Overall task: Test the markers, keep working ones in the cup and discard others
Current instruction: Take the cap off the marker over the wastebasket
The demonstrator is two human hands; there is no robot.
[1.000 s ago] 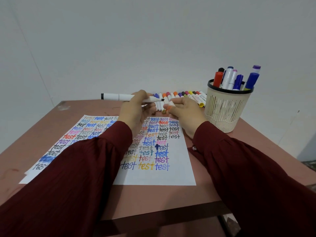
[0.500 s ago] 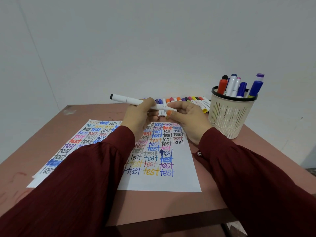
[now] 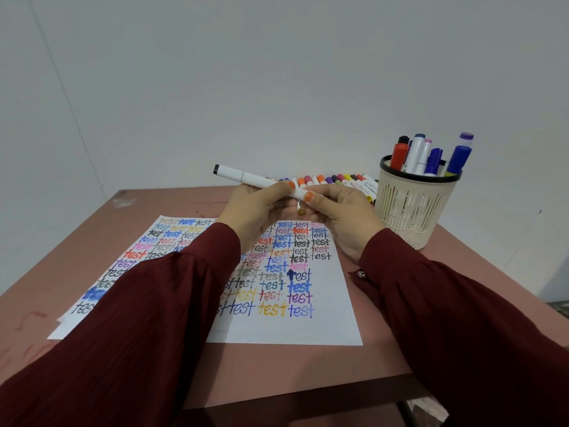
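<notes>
A white marker [image 3: 243, 176] with a black end cap lies slanted in the air above the table, its black end up and to the left. My left hand [image 3: 255, 211] grips its barrel. My right hand [image 3: 335, 212] pinches the marker's right end, where the cap sits. Below both hands lies the white test paper [image 3: 323, 322] covered with coloured "test" words. A beige slotted cup [image 3: 412, 208] with a black rim stands at the right and holds several markers [image 3: 415, 155].
A row of several capped markers [image 3: 341, 180] lies along the table's far edge, behind my hands and left of the cup. A second written sheet [image 3: 172, 232] peeks out at the left under my sleeve. The brown table [image 3: 308, 371] meets white walls.
My right hand has closed the gap to the marker's tip and now pinches that end. The marker tilted so its black end points higher. The camera dipped slightly.
</notes>
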